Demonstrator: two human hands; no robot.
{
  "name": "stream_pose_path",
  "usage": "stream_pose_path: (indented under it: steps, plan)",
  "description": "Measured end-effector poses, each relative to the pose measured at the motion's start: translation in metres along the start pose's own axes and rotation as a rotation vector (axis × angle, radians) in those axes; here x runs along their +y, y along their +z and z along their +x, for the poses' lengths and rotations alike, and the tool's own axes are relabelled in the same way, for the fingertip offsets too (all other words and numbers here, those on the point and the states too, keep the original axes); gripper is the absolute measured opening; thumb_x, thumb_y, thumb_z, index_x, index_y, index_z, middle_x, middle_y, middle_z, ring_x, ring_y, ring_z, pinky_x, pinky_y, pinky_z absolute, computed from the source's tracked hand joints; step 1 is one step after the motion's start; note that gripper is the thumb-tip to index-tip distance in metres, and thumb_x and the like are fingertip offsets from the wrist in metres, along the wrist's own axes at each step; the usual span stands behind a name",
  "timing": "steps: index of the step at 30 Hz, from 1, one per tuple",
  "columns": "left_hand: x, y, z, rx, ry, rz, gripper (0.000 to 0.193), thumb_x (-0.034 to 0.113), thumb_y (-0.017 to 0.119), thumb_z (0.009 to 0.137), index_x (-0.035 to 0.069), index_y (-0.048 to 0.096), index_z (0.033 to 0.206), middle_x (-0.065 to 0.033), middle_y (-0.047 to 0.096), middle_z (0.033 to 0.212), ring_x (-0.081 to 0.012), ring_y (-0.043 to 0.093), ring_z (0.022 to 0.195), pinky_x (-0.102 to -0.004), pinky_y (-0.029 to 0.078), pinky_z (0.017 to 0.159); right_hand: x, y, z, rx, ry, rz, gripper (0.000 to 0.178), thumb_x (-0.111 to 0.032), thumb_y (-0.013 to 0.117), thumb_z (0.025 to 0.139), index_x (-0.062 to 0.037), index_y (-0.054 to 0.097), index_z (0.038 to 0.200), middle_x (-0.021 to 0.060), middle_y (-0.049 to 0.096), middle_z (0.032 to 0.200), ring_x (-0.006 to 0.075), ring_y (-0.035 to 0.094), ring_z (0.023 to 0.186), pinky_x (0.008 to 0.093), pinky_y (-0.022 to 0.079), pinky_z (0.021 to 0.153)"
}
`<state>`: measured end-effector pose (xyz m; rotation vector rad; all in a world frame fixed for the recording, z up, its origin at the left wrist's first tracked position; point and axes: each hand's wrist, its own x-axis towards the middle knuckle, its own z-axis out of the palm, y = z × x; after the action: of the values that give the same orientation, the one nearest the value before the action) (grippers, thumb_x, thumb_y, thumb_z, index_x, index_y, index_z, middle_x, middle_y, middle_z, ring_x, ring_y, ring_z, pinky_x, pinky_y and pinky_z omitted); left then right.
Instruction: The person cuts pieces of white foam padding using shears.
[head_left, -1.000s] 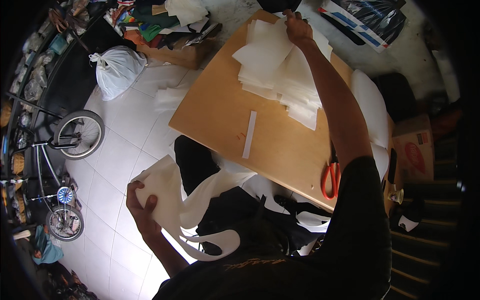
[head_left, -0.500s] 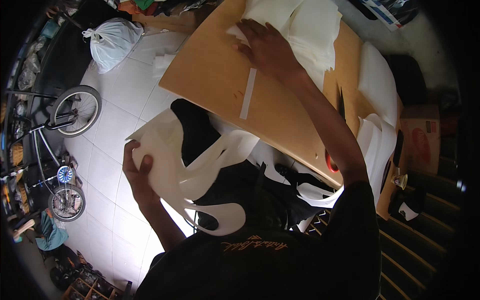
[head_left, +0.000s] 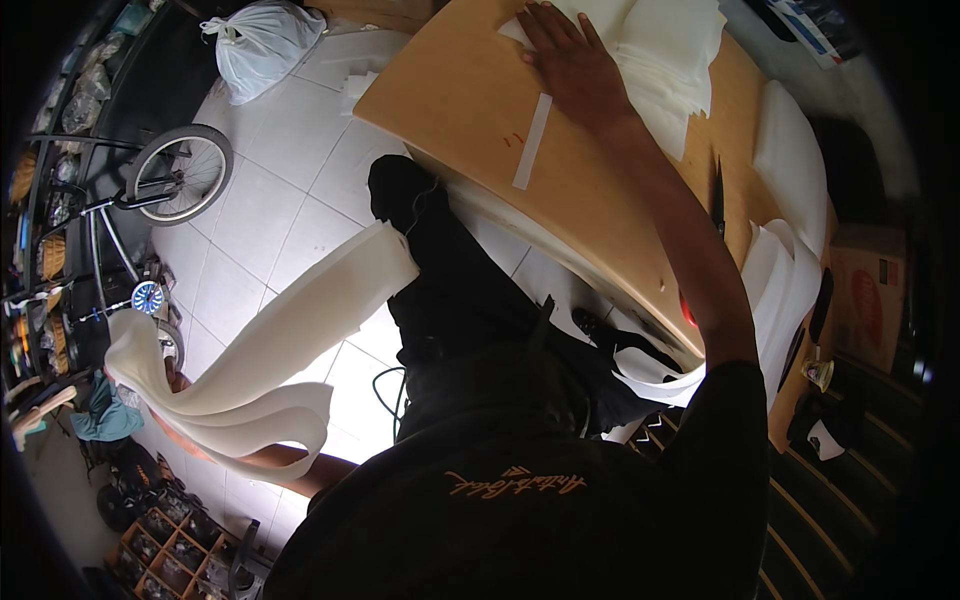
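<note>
My left hand (head_left: 177,380) is out over the floor on the left, gripping curling white sheet strips (head_left: 290,310); the bundle hides most of its fingers. The long ends of these strips trail back toward my leg. On the tan table my right hand (head_left: 578,68) lies flat with fingers spread, resting on the edge of a stack of thin white sheets (head_left: 665,60). A narrow white strip (head_left: 532,142) lies on the tabletop below that hand. Beyond my right forearm is a pair of scissors (head_left: 718,200), its red handle partly hidden by the arm.
White rolled sheeting (head_left: 780,270) hangs by the table's right end, near a cardboard box (head_left: 868,295). A bicycle (head_left: 180,175) and a tied white bag (head_left: 262,50) stand on the tiled floor at left. A wooden compartment crate (head_left: 170,550) is at lower left.
My left hand has swung out left and downward, pulling the white strips off my lap. My right hand stays on the stack, its fingers now flatter and more spread. The view has shifted.
</note>
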<state>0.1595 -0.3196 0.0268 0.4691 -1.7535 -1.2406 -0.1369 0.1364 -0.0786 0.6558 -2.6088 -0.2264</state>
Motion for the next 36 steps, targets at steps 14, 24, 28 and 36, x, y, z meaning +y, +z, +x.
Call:
stream_pose_path:
  steps: [14,24,28,36]
  plan:
    - [0.012,0.06,-0.034,-0.092,-0.246,-0.136,0.039,0.024,0.065,0.087,0.004,0.05,0.118,-0.0107,0.059,0.106,-0.0152,0.058,0.089,-0.0273,0.048,0.074,-0.011,-0.078,-0.008,0.257,0.046,-0.088,0.048,-0.032,0.051,0.093,-0.0045,0.047,0.133,0.0135,0.052,0.132,0.0276,0.045,0.127,0.0464,0.031,0.108]
    - [0.078,0.221,-0.119,-0.907,-0.025,-0.787,0.042,-0.001,0.077,0.066,0.001,0.056,0.102,-0.0267,0.051,0.123,-0.0319,0.058,0.107,-0.0372,0.05,0.089,-0.036,-0.208,-0.11,0.043,0.382,1.29,0.067,-0.028,0.076,0.076,0.0001,0.047,0.131,0.0119,0.057,0.125,0.0245,0.054,0.117,0.041,0.037,0.104]
    - [0.106,0.253,-0.141,-1.085,0.113,-0.764,0.049,-0.002,0.081,0.061,-0.001,0.058,0.105,-0.0237,0.052,0.121,-0.0301,0.057,0.108,-0.037,0.051,0.088,-0.033,-0.218,-0.14,0.191,0.56,1.588,0.094,-0.04,0.082,0.065,0.0064,0.038,0.134,0.0186,0.054,0.124,0.0303,0.05,0.119,0.0396,0.034,0.104]
    - [0.122,0.247,-0.18,-1.28,0.137,-0.551,0.067,0.002,0.088,0.053,0.001,0.061,0.114,-0.0167,0.052,0.12,-0.0279,0.055,0.11,-0.0371,0.049,0.088,-0.056,-0.229,-0.194,0.579,0.733,1.581,0.093,-0.021,0.087,0.064,0.0005,0.033,0.136,0.0144,0.047,0.129,0.0278,0.052,0.116,0.0411,0.039,0.099]
